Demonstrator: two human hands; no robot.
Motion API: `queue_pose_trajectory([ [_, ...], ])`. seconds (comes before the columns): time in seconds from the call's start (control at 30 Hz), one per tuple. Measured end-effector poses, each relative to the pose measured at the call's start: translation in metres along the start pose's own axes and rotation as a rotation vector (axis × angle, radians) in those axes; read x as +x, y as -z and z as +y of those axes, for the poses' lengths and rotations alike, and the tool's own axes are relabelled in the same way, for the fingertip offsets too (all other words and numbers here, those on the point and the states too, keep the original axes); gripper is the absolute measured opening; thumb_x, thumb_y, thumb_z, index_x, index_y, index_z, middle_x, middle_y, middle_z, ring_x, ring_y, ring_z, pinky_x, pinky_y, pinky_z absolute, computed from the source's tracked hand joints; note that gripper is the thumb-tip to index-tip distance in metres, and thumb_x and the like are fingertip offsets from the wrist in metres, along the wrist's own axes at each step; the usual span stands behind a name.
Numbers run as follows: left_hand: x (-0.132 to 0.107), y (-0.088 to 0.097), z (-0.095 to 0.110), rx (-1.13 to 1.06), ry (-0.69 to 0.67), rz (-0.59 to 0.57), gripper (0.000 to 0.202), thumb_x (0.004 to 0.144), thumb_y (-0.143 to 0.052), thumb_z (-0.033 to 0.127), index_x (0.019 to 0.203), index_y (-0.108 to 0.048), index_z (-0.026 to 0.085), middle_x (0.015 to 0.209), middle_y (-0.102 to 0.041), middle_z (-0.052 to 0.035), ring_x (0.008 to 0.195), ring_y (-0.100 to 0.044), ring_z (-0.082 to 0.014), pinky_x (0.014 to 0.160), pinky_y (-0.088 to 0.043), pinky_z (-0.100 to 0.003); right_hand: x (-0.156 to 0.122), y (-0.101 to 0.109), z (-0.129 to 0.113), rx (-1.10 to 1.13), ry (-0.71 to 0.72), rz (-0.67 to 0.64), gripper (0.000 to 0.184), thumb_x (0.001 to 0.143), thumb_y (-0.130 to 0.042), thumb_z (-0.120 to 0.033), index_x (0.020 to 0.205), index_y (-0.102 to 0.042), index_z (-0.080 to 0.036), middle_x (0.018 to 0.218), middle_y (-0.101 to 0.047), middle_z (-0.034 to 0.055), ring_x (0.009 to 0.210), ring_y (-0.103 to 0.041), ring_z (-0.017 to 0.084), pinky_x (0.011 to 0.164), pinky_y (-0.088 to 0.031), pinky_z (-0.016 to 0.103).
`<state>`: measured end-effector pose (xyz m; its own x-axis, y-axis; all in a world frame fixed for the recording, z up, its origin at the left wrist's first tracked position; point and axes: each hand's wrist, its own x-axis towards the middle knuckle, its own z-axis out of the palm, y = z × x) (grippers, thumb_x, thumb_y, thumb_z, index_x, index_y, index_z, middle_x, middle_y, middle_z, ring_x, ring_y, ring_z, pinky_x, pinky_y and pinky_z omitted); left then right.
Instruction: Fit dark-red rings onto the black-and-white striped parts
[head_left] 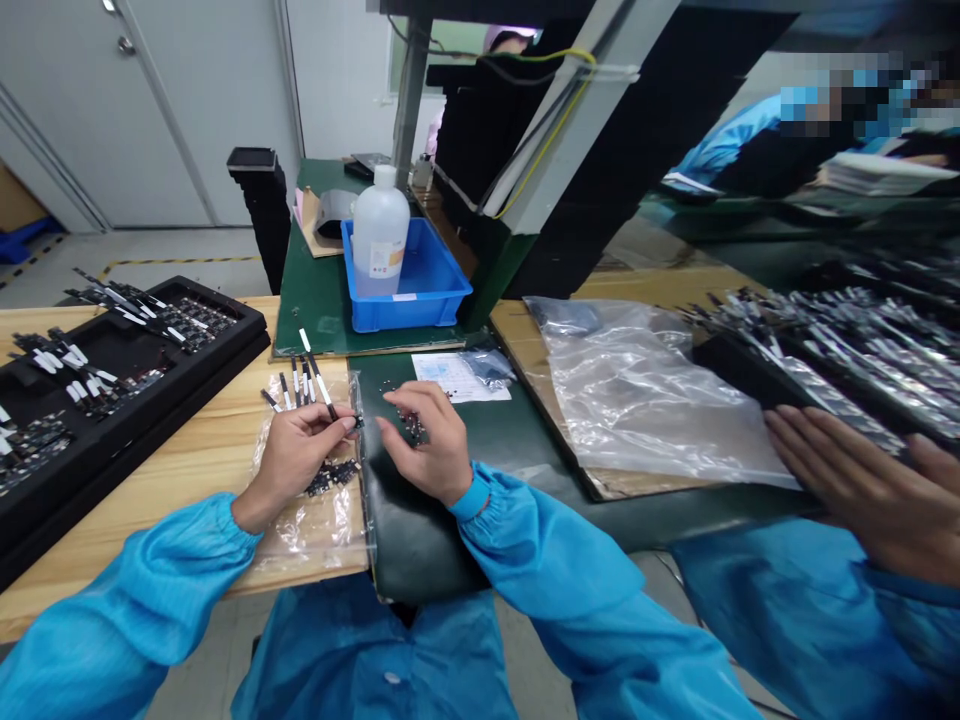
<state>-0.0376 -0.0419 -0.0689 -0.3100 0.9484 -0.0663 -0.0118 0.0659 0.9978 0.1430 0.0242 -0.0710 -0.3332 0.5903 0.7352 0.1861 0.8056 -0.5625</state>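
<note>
My left hand (296,450) pinches the small dark end of a thin flex strip (317,372), whose black-and-white tail sticks up past the fingers. Several similar strips (285,390) lie just behind that hand on a clear plastic bag (285,545). Below the fingertips is a small heap of dark parts (334,476) on the bag. To its right, my right hand (429,440) is apart from the strip, thumb and fingers spread with nothing seen between them. Tiny dark pieces (412,428) are scattered on the green mat (405,520) by the right fingers.
Black foam trays (172,385) with strips stand at left. A blue bin (409,312) holds a white bottle (381,235). A paper sheet (469,378) lies behind my right hand. At right, a co-worker's hand (862,480) touches trays of strips beside a plastic sheet (637,400).
</note>
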Motion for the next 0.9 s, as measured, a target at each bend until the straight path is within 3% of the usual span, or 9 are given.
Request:
queue_pose_trajectory([
  [0.17,-0.005,-0.002,0.0,0.055,-0.096,0.036,0.032,0.074,-0.081,0.042,0.09,-0.08,0.014,0.086,-0.079,-0.0078,0.069,-0.071,-0.0174,0.064,-0.058,-0.026,-0.008,-0.012,-0.002,0.006,0.079,-0.047,0.028,0.088,-0.064,-0.011,0.114,-0.064,-0.023,0.082,-0.072,0.0015,0.069,-0.066,0.014,0.067,-0.058,0.027],
  [0.43,-0.013,-0.007,-0.001,0.178,-0.191,0.062,0.021,0.075,-0.08,0.034,0.086,-0.082,0.016,0.093,-0.08,-0.0078,0.076,-0.075,-0.022,0.069,-0.062,-0.03,-0.012,-0.018,0.003,0.023,-0.041,0.013,0.028,0.089,-0.065,-0.016,0.116,-0.06,-0.023,0.088,-0.076,0.0014,0.076,-0.074,0.014,0.074,-0.063,0.026],
  [0.63,-0.015,-0.005,-0.003,0.26,-0.338,0.035,0.024,0.076,-0.078,0.03,0.097,-0.081,0.017,0.099,-0.08,-0.0071,0.086,-0.077,-0.0242,0.079,-0.064,-0.033,-0.01,-0.016,0.002,0.042,-0.063,0.025,0.031,0.089,-0.064,-0.017,0.119,-0.056,-0.023,0.088,-0.075,0.0012,0.073,-0.073,0.012,0.074,-0.062,0.024],
  [0.9,-0.016,0.002,-0.012,0.532,-0.549,0.051,0.024,0.08,-0.074,0.038,0.099,-0.08,0.025,0.106,-0.079,-0.0023,0.095,-0.076,-0.0252,0.096,-0.06,-0.039,-0.015,-0.02,0.005,-0.076,-0.035,-0.062,0.033,0.09,-0.058,-0.023,0.122,-0.054,-0.018,0.094,-0.076,0.0033,0.085,-0.074,0.013,0.084,-0.058,0.022],
])
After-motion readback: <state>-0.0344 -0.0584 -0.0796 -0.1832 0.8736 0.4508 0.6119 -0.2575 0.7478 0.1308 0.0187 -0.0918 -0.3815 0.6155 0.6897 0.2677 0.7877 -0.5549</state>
